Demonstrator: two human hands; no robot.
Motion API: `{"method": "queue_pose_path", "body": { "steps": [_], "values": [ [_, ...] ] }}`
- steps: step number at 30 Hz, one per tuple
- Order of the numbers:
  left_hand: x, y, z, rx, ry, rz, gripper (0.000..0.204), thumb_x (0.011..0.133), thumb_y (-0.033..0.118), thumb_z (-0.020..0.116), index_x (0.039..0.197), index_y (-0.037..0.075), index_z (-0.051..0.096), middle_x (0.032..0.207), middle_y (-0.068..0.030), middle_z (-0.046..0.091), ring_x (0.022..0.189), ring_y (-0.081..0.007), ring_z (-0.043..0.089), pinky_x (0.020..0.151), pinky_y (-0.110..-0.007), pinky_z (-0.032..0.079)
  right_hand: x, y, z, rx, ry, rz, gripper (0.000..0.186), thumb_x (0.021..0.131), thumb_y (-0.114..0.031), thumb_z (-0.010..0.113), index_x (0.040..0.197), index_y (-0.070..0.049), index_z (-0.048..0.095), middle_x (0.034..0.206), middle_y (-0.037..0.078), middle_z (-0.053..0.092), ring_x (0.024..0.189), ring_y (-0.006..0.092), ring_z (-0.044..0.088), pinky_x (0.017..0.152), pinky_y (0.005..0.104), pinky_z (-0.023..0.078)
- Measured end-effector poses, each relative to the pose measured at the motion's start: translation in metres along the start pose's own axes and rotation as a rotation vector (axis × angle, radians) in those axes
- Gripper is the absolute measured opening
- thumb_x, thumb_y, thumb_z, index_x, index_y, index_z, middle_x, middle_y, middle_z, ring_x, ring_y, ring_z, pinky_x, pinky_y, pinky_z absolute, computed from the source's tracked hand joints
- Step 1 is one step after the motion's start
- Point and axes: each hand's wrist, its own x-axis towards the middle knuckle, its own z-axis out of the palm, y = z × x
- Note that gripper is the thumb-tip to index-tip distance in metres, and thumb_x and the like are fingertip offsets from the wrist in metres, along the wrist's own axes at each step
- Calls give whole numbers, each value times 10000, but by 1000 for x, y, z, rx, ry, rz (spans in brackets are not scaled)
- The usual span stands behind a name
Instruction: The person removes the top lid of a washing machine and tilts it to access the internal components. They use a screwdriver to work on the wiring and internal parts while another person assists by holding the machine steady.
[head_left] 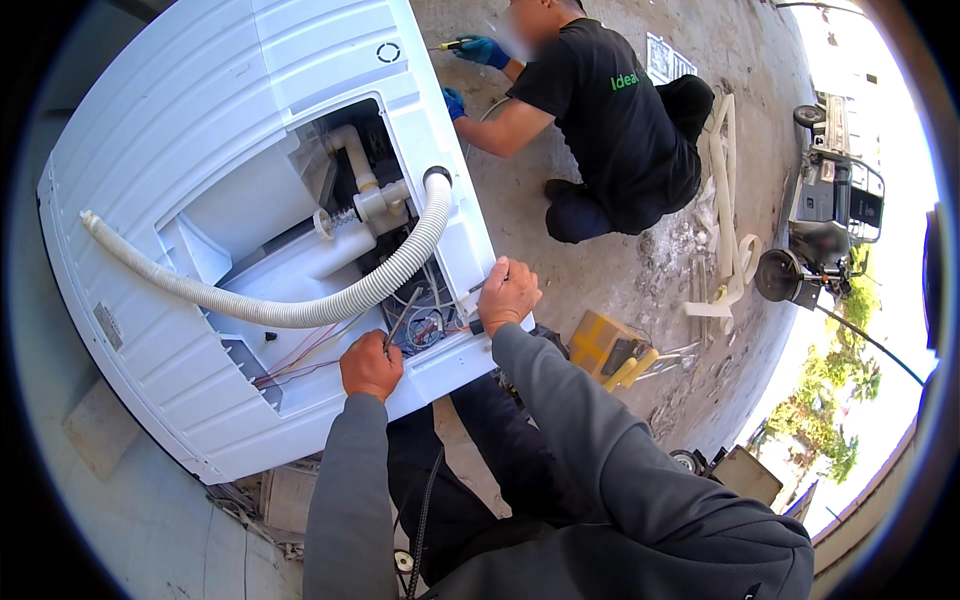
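Note:
A white washing machine (330, 60) has an opening in its panel, showing white pipes (350, 155), a white cylindrical part (250, 205) and a tangle of wires (430, 325). Across the opening arches a grey corrugated drain hose (330, 305). My left hand (371, 366) is closed at the opening's near edge around a thin dark rod-like piece (404, 316) that points into the wires. At the machine's near right corner my right hand (508, 296) is closed too. Small dark bits show beside its fingers; what it grips is mostly hidden.
A person (625, 130) in dark clothes and blue gloves crouches beyond the machine, holding a yellow-handled screwdriver (455, 44). On the floor lie a taped cardboard box (600, 345), yellow-handled tools (632, 368) and cream strips (722, 200). A black braided cord (425, 510) hangs by my legs.

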Motion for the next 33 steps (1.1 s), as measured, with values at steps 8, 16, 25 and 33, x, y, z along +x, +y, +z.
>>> {"method": "queue_pose_path", "body": {
  "steps": [8,16,25,33],
  "values": [
    [0,1,-2,14,-27,-10,144,821,199,652,833,57,632,840,-135,672,796,-387,663,696,-503,530,0,1,1,-1,13,-11,319,998,-342,505,920,-112,713,981,85,675,963,355,593,826,527,407],
    [0,1,-2,8,-34,-19,152,824,203,657,869,57,652,859,-130,678,808,-379,666,708,-496,534,-1,2,4,-7,37,-13,308,993,-334,515,928,-114,721,981,80,681,966,355,598,820,523,413],
    [0,-2,0,8,-2,16,151,827,203,659,864,57,649,849,-129,675,798,-377,666,702,-493,534,-1,3,4,-8,25,-6,303,992,-335,521,928,-115,719,979,77,681,976,348,599,839,521,407],
    [1,1,1,19,3,15,143,827,202,652,850,62,641,844,-132,671,798,-381,664,698,-497,531,0,5,4,-3,33,-6,302,993,-343,524,935,-121,721,983,77,683,983,352,597,838,526,405]
  ]
}}
